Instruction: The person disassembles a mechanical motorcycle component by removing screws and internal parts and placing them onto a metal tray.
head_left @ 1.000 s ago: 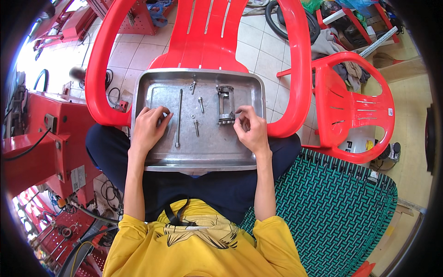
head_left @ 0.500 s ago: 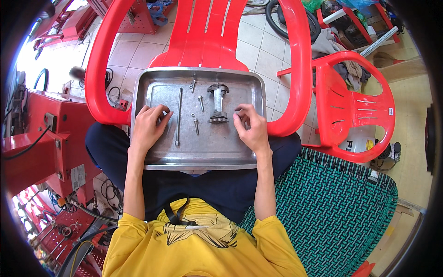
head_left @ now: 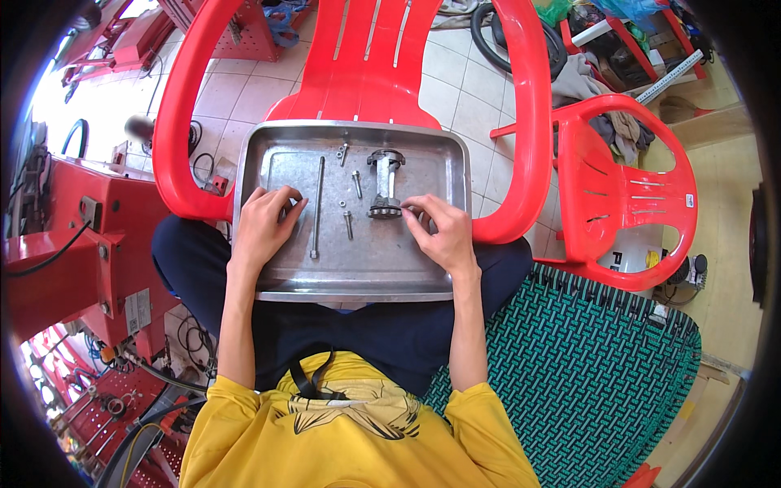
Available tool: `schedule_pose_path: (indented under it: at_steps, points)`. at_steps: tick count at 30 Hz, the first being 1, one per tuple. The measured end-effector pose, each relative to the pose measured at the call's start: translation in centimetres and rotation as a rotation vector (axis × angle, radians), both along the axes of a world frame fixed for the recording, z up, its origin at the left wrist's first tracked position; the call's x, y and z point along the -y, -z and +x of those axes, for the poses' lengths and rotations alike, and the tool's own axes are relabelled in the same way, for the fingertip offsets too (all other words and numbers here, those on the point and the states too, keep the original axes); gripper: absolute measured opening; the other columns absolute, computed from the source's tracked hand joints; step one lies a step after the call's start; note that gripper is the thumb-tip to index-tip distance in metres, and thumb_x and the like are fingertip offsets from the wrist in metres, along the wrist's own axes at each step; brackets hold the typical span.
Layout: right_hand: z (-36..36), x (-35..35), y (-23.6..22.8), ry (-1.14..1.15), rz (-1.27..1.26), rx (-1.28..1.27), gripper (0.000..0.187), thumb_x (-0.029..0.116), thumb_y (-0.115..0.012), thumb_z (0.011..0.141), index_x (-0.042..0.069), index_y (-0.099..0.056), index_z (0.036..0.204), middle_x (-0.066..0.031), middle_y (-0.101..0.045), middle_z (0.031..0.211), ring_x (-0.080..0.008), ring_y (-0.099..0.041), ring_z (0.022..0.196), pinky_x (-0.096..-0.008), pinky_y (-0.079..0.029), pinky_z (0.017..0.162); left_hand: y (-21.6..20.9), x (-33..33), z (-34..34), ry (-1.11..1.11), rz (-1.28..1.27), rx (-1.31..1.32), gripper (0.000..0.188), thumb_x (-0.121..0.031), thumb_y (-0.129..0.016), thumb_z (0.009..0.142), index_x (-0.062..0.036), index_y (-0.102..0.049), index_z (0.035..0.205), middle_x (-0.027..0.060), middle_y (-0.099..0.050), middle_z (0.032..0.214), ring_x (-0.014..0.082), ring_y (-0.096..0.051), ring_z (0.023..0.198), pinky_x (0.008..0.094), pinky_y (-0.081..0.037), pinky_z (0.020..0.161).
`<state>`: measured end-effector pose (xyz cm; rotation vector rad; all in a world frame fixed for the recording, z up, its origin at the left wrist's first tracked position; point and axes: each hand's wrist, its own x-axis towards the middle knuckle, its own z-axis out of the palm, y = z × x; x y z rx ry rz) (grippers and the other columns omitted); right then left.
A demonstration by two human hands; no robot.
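Observation:
A shallow metal tray [head_left: 358,275] rests across my lap and the seat of a red chair. In it stands a spool-shaped metal hub [head_left: 386,180] with dark flanged ends. My right hand [head_left: 446,232] is beside its lower end, thumb and forefinger slightly apart at the rim; whether they touch it I cannot tell. My left hand [head_left: 267,224] hovers over the tray's left side, fingers loosely bent, nothing in them. Between the hands lie a long thin rod bolt [head_left: 318,207], a short bolt [head_left: 356,184], another bolt [head_left: 348,224] with a small nut above it, and a bolt with a nut [head_left: 342,154] near the top.
The red plastic chair [head_left: 366,81] surrounds the tray with its armrests. A second red chair [head_left: 606,195] stands at the right, beside a green woven seat [head_left: 586,366]. Red machinery [head_left: 114,244] fills the left side. A black tyre [head_left: 521,49] lies on the tiled floor behind.
My right hand has moved left toward the hub's lower end, its fingers stretching out. My left hand stays nearly where it was.

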<state>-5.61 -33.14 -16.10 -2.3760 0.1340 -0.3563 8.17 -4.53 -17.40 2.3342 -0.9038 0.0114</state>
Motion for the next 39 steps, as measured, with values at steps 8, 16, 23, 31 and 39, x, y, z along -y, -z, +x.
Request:
schedule_pose_path:
  at_steps: [8, 16, 23, 31, 39]
  points:
    - [0.0, 0.0, -0.2, -0.024, -0.012, -0.032, 0.010, 0.014, -0.076, 0.088, 0.013, -0.073, 0.098, -0.0032, -0.070, 0.082, -0.0219, -0.067, 0.065, -0.0339, -0.054, 0.062, -0.2, 0.0, -0.2, -0.021, 0.008, -0.003, 0.015, -0.017, -0.077, 0.091, -0.0048, -0.071, 0.096, 0.0085, -0.070, 0.080, 0.0261, -0.059, 0.072, 0.0389, -0.049, 0.069]
    - [0.0, -0.1, -0.5, -0.035, -0.020, -0.027, 0.012, 0.015, -0.077, 0.087, 0.012, -0.074, 0.098, -0.0034, -0.071, 0.083, -0.0224, -0.067, 0.065, -0.0343, -0.054, 0.063, -0.1, -0.1, 0.0, -0.007, 0.020, -0.005, 0.014, -0.017, -0.078, 0.091, -0.0054, -0.070, 0.095, 0.0082, -0.070, 0.080, 0.0253, -0.059, 0.072, 0.0377, -0.049, 0.069]
    - [0.0, -0.1, -0.5, -0.044, -0.033, -0.045, 0.011, 0.017, -0.078, 0.086, 0.012, -0.075, 0.096, -0.0040, -0.072, 0.082, -0.0224, -0.064, 0.062, -0.0345, -0.052, 0.061, -0.1, 0.0, 0.0, -0.003, 0.018, 0.008, 0.015, -0.017, -0.078, 0.090, -0.0054, -0.071, 0.096, 0.0086, -0.069, 0.078, 0.0253, -0.058, 0.071, 0.0383, -0.048, 0.067]
    - [0.0, -0.1, -0.6, -0.057, -0.043, -0.061, 0.010, 0.016, -0.078, 0.086, 0.012, -0.076, 0.095, -0.0040, -0.071, 0.081, -0.0212, -0.063, 0.060, -0.0343, -0.052, 0.060, -0.1, 0.1, 0.0, -0.011, -0.003, 0.024, 0.014, -0.017, -0.079, 0.090, -0.0059, -0.072, 0.096, 0.0091, -0.068, 0.074, 0.0257, -0.059, 0.071, 0.0386, -0.049, 0.068]
    - [0.1, -0.2, -0.9, -0.050, -0.013, -0.032, 0.011, 0.017, -0.078, 0.087, 0.013, -0.076, 0.096, -0.0039, -0.071, 0.081, -0.0208, -0.063, 0.060, -0.0340, -0.052, 0.060, -0.2, 0.2, -0.1, -0.019, 0.002, 0.023, 0.014, -0.017, -0.079, 0.089, -0.0063, -0.072, 0.096, 0.0087, -0.068, 0.074, 0.0255, -0.059, 0.071, 0.0390, -0.049, 0.067]
